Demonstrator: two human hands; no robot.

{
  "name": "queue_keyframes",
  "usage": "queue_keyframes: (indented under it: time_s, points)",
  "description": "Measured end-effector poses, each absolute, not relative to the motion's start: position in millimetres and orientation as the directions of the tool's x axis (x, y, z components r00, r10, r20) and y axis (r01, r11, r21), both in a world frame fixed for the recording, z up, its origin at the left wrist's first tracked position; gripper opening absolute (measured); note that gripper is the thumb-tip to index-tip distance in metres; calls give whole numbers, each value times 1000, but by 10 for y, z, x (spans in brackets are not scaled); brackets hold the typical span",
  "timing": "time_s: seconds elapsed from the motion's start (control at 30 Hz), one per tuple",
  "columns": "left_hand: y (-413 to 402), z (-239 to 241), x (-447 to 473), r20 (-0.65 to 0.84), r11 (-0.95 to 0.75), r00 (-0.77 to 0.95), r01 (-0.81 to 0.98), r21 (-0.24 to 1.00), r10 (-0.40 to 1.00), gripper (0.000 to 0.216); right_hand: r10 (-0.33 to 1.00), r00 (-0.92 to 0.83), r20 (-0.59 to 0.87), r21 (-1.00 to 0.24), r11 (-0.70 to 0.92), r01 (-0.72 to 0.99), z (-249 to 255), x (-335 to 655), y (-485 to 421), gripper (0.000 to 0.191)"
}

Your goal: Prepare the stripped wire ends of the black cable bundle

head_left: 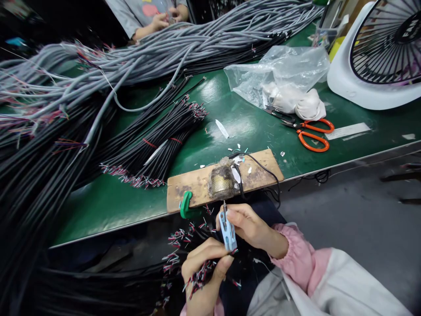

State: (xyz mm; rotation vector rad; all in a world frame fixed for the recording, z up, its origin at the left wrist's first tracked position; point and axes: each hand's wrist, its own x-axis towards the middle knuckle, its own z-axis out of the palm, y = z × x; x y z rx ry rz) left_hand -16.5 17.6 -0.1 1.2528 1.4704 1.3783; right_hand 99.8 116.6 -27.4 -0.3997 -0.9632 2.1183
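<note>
My left hand (202, 272) is closed around a bundle of black cables (197, 281) whose stripped coloured wire ends stick out between the fingers. My right hand (250, 226) grips a small light-blue tool (227, 230) with a dark metal tip pointing up, held right above the left hand. Both hands are below the table edge, just in front of a wooden board (197, 184) that carries a lump of solder-stained metal (222, 182) and a green clamp (186, 205).
Large piles of grey cables (164, 52) and black cables (151, 140) cover the green table (237, 127). Orange scissors (312, 134), a plastic bag (283, 74) and a white fan (378, 57) lie at right. Another person's hands (164, 19) work at the far side.
</note>
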Motion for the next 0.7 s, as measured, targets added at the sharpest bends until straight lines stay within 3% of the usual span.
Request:
queue_keyframes:
  time_s: [0.2, 0.47, 0.7]
  points:
    - [169, -37, -205, 116, -77, -214, 182, 980, 970, 12, 741, -671, -21, -725, -474, -500, -256, 992, 1161, 57]
    - [136, -62, -238, 146, -108, -182, 203, 973, 972, 13, 724, -658, -207, -623, -616, -482, -413, 983, 1043, 68]
    - [59, -41, -212, 83, -49, -174, 186, 981, 981, 14, 733, -663, -155, -777, -504, -376, -533, 1256, 875, 54]
